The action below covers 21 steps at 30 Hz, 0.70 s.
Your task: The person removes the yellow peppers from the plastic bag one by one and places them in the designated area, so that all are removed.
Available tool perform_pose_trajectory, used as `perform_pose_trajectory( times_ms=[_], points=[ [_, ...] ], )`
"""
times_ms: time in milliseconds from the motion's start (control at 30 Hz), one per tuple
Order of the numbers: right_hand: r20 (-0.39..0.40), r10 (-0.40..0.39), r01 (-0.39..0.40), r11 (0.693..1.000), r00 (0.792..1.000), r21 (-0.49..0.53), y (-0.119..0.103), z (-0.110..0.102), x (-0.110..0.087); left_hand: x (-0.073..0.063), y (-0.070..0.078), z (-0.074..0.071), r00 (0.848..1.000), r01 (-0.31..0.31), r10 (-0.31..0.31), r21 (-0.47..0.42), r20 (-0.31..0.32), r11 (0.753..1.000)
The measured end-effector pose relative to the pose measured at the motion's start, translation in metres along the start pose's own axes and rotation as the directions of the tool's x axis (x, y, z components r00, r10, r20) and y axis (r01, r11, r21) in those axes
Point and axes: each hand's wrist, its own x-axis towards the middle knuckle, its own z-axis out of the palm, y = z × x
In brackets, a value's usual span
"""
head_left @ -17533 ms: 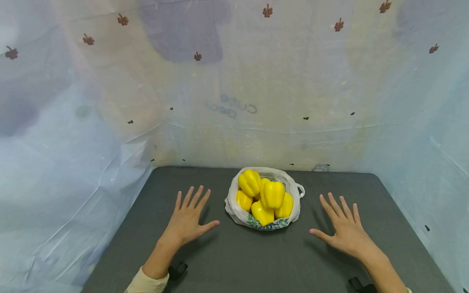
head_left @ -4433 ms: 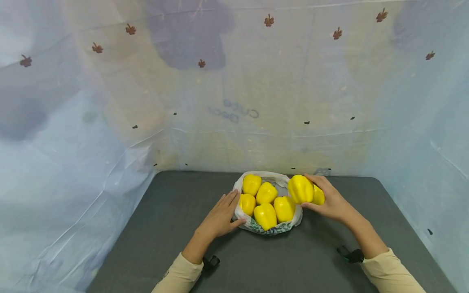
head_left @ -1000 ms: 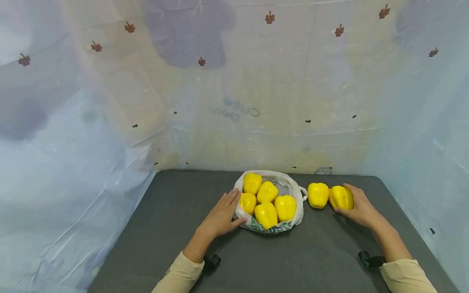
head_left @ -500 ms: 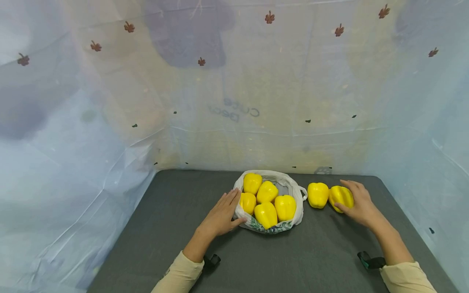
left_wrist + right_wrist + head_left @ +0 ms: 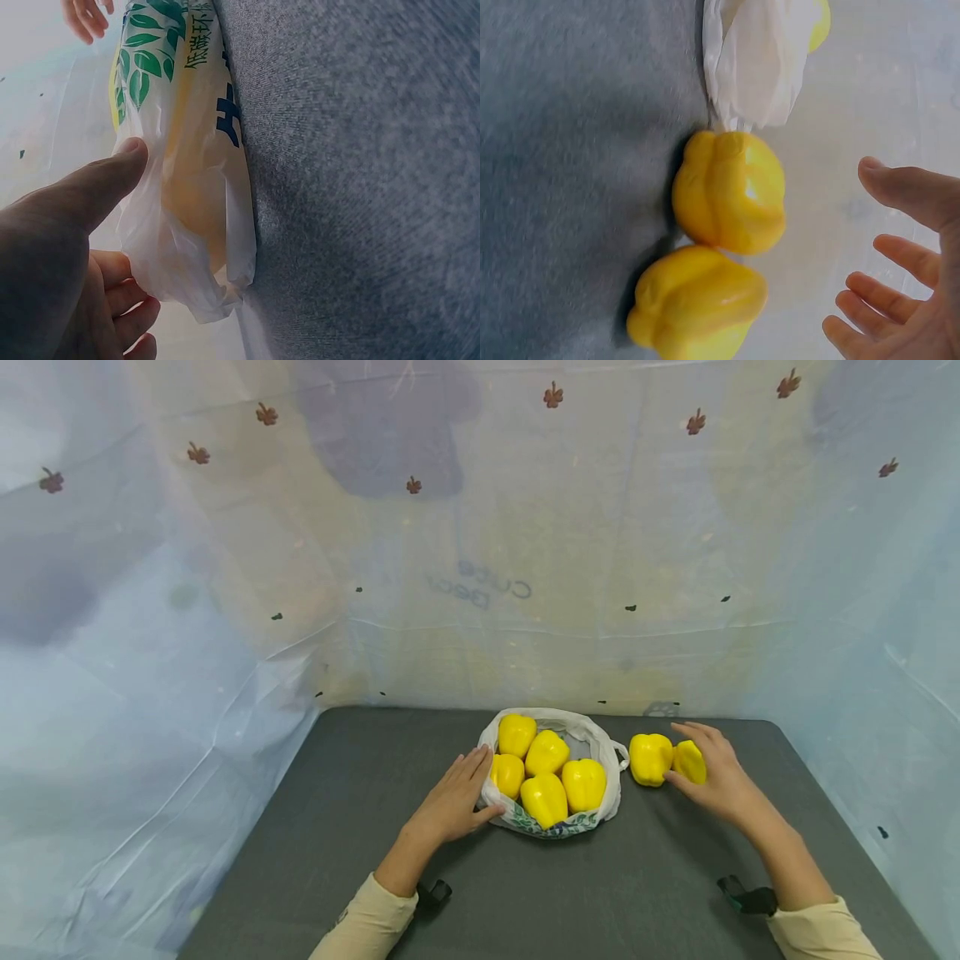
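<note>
A white plastic bag with green leaf print stands with its mouth wide, several yellow bell peppers inside. My left hand rests against the bag's left side, fingers extended; the left wrist view has the thumb touching the plastic. Right of the bag, two more bell peppers lie side by side: the nearer-to-bag one and the outer one, partly hidden by my right hand. My right hand hovers above the outer pepper with fingers spread, holding nothing; the right wrist view shows a gap between hand and peppers.
Everything stands on a dark grey table. A bag handle sticks out towards the loose peppers. Pale plastic sheeting hangs behind and at both sides of the table.
Since several seconds ago, two peppers have come out of the bag onto the table at its right. My right hand has let go of the outer one, risen and moved left. My left hand stays put.
</note>
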Motion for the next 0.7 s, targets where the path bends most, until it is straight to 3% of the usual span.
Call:
perform_pose_trajectory(
  times_ms=[333, 700],
  points=[
    [-0.013, -0.096, 0.096, 0.995, 0.995, 0.021, -0.02, 0.017, 0.003, 0.0, 0.0, -0.001, 1.0, 0.003, -0.003, -0.004, 0.004, 1.0],
    [0.058, -0.109, 0.106, 0.993, 0.992, 0.057, -0.037, 0.038, 0.006, 0.0, 0.0, 0.0, 1.0, 0.004, -0.004, -0.005, 0.002, 1.0]
  ],
)
